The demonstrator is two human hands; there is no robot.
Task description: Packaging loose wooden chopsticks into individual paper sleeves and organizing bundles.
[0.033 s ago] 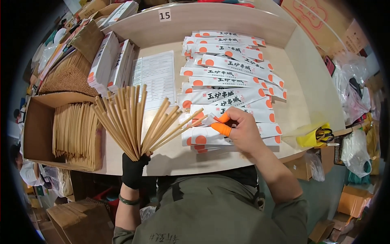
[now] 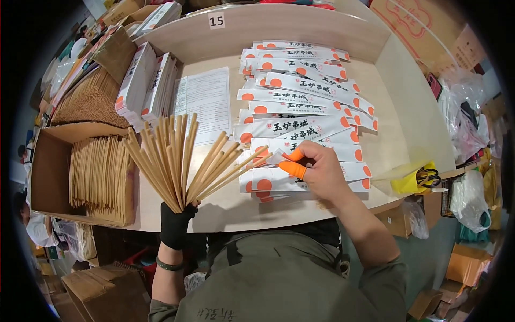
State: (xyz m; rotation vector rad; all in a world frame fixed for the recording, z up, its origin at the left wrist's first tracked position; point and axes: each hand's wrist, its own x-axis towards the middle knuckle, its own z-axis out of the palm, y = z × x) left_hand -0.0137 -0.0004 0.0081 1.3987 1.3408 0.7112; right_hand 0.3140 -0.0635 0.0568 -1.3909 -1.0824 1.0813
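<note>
A thick bundle of wooden chopsticks point(image 2: 174, 161) rises fanned out from my left hand point(image 2: 177, 222), which wears a black fingerless-looking glove and is closed round their lower ends. My right hand point(image 2: 324, 174), with orange finger cots on thumb and forefinger, pinches the end of a small white paper sleeve point(image 2: 277, 157). Tips of a pair of chopsticks leaning right meet the sleeve's edge; whether they are inside it I cannot tell. Under and beyond my right hand lies an overlapping pile of white printed chopstick sleeves point(image 2: 292, 96) with orange dots.
Left of the bundle, a cardboard box point(image 2: 131, 188) holds many thin wooden sticks. Behind it stand stacks of white sleeves point(image 2: 135, 80) and a printed sheet point(image 2: 206, 102). Scissors point(image 2: 427, 176) sit in a yellow pouch point(image 2: 406, 183) at the right edge of the table point(image 2: 289, 214).
</note>
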